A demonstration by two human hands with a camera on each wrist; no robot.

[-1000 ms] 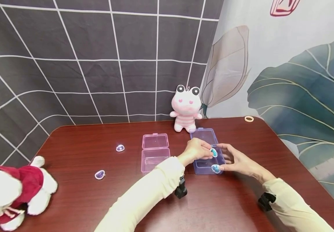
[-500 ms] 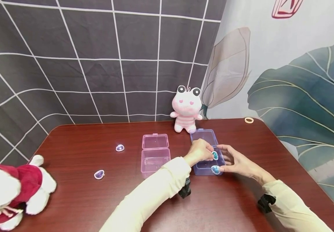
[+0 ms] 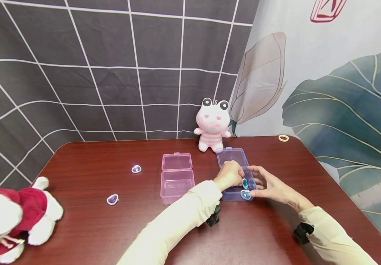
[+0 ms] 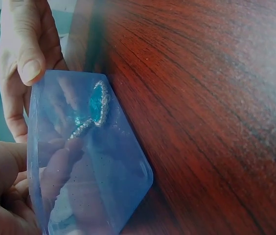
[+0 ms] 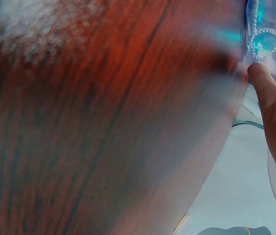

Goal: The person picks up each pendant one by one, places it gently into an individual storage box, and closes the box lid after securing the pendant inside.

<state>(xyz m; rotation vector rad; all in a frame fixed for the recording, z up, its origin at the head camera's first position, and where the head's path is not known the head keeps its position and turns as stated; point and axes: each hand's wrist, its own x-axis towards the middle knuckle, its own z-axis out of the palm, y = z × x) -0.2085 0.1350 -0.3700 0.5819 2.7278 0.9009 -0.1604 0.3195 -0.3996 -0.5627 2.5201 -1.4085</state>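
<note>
A see-through blue plastic box (image 3: 232,197) stands with its lid (image 3: 231,157) folded back. My left hand (image 3: 229,173) reaches down into it, fingertips pinching a teal-blue gem (image 3: 245,183) edged in silvery beads. Through the box wall in the left wrist view, the fingertips show blurred at a beaded rim. A second beaded blue gem (image 3: 245,194) lies at the box's front right corner; the right wrist view shows this gem (image 5: 265,43) too. My right hand (image 3: 273,187) holds the box's right side, thumb at the front corner and fingers along the edge.
Left of the blue box stands an open pink plastic box (image 3: 177,184). Two purple beaded gems (image 3: 112,199) lie on the table's left part. A pink frog plush (image 3: 213,127) sits behind, a red-and-white plush (image 3: 25,217) at left, a pale ring (image 3: 283,138) at the back right.
My left hand has moved slightly right and lower into the blue box, and its gem has gone down toward the other blue gem. My right hand stays on the box.
</note>
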